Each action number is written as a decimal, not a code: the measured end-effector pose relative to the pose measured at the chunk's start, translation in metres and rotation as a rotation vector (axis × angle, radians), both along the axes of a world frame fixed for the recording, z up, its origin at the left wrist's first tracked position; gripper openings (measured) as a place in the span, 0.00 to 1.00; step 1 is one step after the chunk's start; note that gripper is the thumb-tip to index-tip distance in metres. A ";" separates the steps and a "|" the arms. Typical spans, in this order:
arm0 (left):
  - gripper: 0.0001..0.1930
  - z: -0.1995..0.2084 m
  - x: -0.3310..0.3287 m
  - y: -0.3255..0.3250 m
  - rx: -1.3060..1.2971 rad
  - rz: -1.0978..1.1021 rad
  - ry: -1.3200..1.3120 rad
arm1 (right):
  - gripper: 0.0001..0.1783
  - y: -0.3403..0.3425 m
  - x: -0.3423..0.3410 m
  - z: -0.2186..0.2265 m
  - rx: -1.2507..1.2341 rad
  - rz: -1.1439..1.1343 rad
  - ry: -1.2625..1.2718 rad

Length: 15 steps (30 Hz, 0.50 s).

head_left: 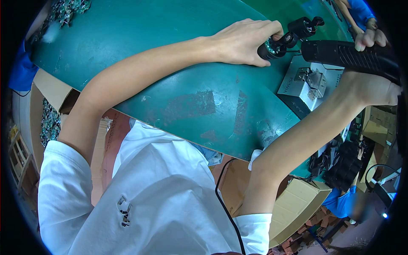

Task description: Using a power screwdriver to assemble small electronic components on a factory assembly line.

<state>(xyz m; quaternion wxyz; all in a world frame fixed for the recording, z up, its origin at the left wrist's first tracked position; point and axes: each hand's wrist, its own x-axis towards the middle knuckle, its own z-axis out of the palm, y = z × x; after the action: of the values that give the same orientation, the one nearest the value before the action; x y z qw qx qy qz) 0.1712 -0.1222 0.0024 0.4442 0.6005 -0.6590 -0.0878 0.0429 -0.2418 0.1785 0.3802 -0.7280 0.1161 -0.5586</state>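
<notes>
Green bench mat (170,85) supports the work. Your left hand (242,42) is closed around one small black camera module (276,46), pinning it to the mat. Your right hand (374,85) grips one black powered driver (348,55), tip at the module. Risk: a slipping tip could strike your fingers. One grey fixture (310,80) sits just beside.

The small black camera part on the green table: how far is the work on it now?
Done: nothing finished shows near it. In hand: the left hand pins the small black camera part to the green table, and the right hand aims a black heat gun at it. Left: I cannot tell; loose parts lie at the far edge.
</notes>
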 end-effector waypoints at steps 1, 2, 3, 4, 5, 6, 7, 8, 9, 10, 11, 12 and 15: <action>0.30 0.000 0.000 0.000 0.002 -0.001 -0.001 | 0.50 0.000 0.002 -0.001 -0.004 0.009 -0.004; 0.30 0.000 -0.001 0.000 0.006 0.011 -0.006 | 0.50 0.001 0.003 -0.001 -0.009 0.016 -0.008; 0.30 -0.001 -0.001 0.000 0.009 0.021 -0.011 | 0.49 0.001 0.005 -0.002 -0.013 0.022 -0.011; 0.30 -0.001 -0.001 -0.001 -0.005 0.020 -0.029 | 0.48 0.001 0.006 -0.002 -0.017 0.031 -0.014; 0.30 -0.001 0.000 -0.001 -0.003 0.017 -0.031 | 0.48 0.002 0.007 -0.002 -0.023 0.037 -0.017; 0.31 -0.001 0.000 -0.001 0.002 0.015 -0.031 | 0.47 0.001 0.008 -0.003 -0.028 0.039 -0.023; 0.31 0.000 0.000 0.000 0.007 0.013 -0.031 | 0.47 0.002 0.009 -0.002 -0.032 0.049 -0.027; 0.31 0.000 -0.001 0.001 0.008 0.008 -0.033 | 0.46 0.001 0.009 -0.002 -0.035 0.052 -0.032; 0.31 0.000 -0.001 0.000 0.004 0.013 -0.036 | 0.46 0.001 0.009 -0.002 -0.040 0.053 -0.036; 0.32 0.000 -0.001 0.000 -0.001 0.017 -0.039 | 0.45 0.002 0.009 -0.002 -0.042 0.056 -0.039; 0.32 0.000 -0.002 0.000 -0.002 0.008 -0.041 | 0.45 0.002 0.008 -0.002 -0.044 0.062 -0.041; 0.32 -0.001 -0.001 0.000 -0.013 0.017 -0.051 | 0.44 0.001 0.008 -0.002 -0.045 0.069 -0.046; 0.32 -0.005 0.000 0.000 -0.029 0.026 -0.090 | 0.43 0.001 0.007 0.002 -0.051 0.109 -0.052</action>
<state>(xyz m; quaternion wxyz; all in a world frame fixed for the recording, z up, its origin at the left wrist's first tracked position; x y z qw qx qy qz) 0.1709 -0.1226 -0.0022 0.4239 0.6058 -0.6717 -0.0455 0.0495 -0.2410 0.1800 0.3944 -0.7277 0.0520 -0.5587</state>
